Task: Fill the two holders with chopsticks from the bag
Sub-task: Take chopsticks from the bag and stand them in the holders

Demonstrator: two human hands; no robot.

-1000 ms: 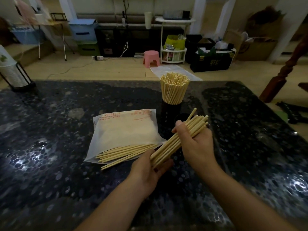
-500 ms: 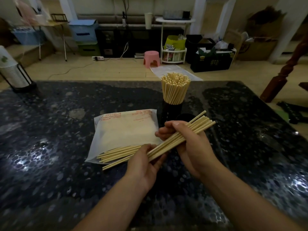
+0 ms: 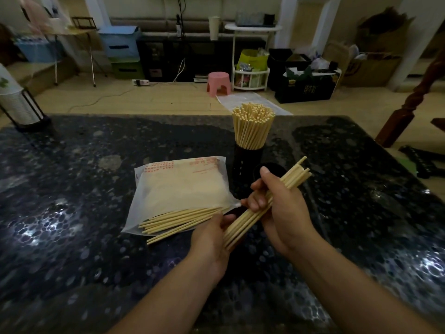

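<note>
Now my right hand (image 3: 281, 208) has regripped the bundle of chopsticks (image 3: 255, 213), tips lowered toward the empty holder (image 3: 269, 169) just behind it; loading looks close. My left hand (image 3: 212, 235) pinches the bundle's near end. Left, the bag (image 3: 178, 189) lies on the desk (image 3: 72, 213); beyond stands the full holder (image 3: 248, 162).

Both hands' fingers curled, apparently gripping, left hand (image 3: 210, 239), right hand (image 3: 280, 208)

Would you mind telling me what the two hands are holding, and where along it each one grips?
A bundle of chopsticks: the right hand grips its middle, the left hand its near end.
</note>
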